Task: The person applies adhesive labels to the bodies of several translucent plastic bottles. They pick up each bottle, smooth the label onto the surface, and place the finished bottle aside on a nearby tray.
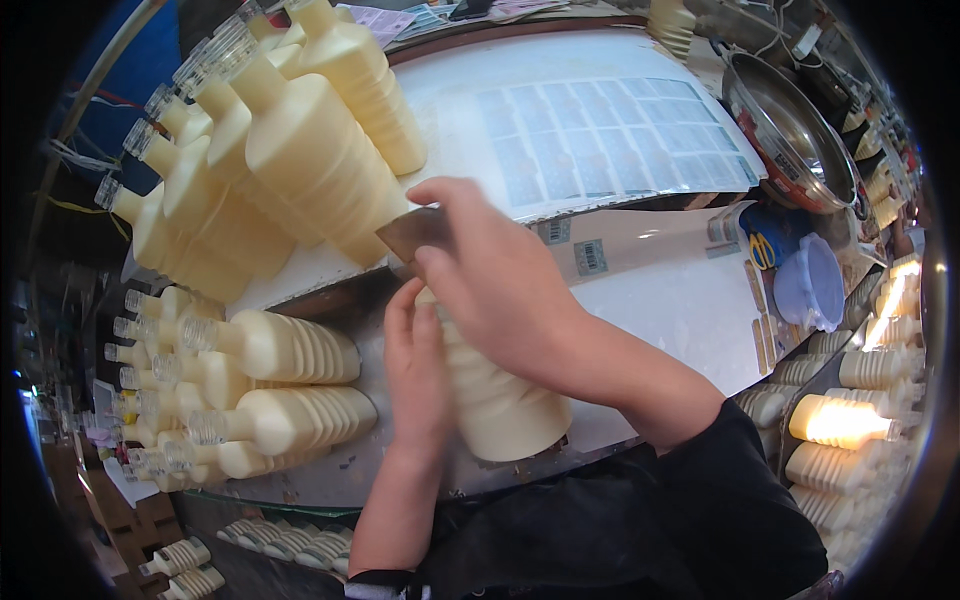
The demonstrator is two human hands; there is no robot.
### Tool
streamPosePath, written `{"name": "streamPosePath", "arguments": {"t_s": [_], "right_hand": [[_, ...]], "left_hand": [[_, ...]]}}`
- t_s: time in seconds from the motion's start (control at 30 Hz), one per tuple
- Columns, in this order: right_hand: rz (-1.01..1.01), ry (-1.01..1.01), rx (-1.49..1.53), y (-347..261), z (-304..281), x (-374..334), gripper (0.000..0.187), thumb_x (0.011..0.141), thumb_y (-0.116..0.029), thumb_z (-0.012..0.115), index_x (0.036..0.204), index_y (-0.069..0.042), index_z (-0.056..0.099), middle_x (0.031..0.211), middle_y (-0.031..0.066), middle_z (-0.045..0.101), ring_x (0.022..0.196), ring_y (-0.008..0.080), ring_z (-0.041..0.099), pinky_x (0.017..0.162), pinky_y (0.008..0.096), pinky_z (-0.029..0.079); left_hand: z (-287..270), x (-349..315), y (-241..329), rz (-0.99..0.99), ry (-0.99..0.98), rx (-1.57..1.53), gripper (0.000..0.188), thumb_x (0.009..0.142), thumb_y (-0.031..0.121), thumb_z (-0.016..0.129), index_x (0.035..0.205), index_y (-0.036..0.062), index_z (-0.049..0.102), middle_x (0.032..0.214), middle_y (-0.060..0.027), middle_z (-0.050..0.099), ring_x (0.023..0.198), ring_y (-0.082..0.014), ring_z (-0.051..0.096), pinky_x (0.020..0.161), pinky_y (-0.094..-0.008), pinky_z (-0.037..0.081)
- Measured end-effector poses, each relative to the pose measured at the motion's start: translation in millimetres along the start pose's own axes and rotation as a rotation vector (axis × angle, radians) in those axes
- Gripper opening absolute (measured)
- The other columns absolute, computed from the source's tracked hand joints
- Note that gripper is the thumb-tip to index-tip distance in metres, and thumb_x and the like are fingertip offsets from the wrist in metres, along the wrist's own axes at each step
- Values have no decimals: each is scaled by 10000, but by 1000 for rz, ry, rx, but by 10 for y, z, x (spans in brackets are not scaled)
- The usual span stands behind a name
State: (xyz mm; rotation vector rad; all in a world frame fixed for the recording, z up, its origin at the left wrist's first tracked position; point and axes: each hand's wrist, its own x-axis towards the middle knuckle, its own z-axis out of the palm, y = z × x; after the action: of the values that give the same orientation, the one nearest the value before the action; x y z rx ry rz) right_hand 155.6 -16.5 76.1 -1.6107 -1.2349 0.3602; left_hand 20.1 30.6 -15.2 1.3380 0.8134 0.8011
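A cream plastic bottle [500, 410] with ribbed sides leans in front of me, its base toward my body. My left hand [415, 365] is closed on the side of its upper part. In my right hand [495, 270], pinched between thumb and fingers, is a flat brownish scraper-like plate [413, 236] held above the bottle's top end. The right wrist crosses over the bottle and hides part of it. Just left of the plate stand several cream bottles [310, 150] with clear threaded necks.
More bottles [300, 420] are grouped at the left, and others [845, 420] are stacked along the right. A sheet of pale blue labels [610, 135] covers the raised white board. Farther right are a metal pan [790, 120], yellow-handled scissors [762, 250] and a lavender bowl [810, 285].
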Motion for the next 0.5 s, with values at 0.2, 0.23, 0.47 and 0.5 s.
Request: {"name": "streamPosePath", "arguments": {"t_s": [0.2, 0.23, 0.47, 0.5], "right_hand": [[37, 70, -68, 581, -130, -36, 368, 992, -101, 581, 1344, -20, 511, 1120, 151, 656, 1020, 238, 646, 911, 361, 505], [50, 72, -42, 638, -164, -61, 378, 989, -109, 569, 1349, -13, 506, 1171, 183, 642, 1070, 300, 633, 940, 391, 496], [67, 87, 96, 550, -284, -57, 395, 983, -130, 543, 1350, 6, 488, 1261, 252, 614, 1167, 419, 607, 1013, 442, 466], [61, 104, 146, 544, -284, -77, 394, 983, -127, 539, 1349, 9, 485, 1257, 255, 614, 1167, 419, 607, 1015, 440, 463]], "left_hand": [[-30, -57, 64, -62, -39, -103, 396, 1098, 275, 487, 1383, 2, 512, 1280, -107, 601, 1139, -150, 573, 1005, -314, 463], [-30, -59, 57, -59, -49, -107, 395, 1099, 277, 485, 1382, 3, 514, 1282, -108, 602, 1142, -151, 573, 1007, -314, 463], [-130, -166, -42, -214, -171, -323, 498, 1039, 200, 554, 1481, 11, 424, 1388, -128, 556, 1235, -193, 561, 1077, -351, 438], [-147, -202, -51, -197, -223, -310, 559, 1003, 191, 590, 1496, 13, 399, 1400, -129, 546, 1252, -200, 554, 1089, -357, 433]]}}
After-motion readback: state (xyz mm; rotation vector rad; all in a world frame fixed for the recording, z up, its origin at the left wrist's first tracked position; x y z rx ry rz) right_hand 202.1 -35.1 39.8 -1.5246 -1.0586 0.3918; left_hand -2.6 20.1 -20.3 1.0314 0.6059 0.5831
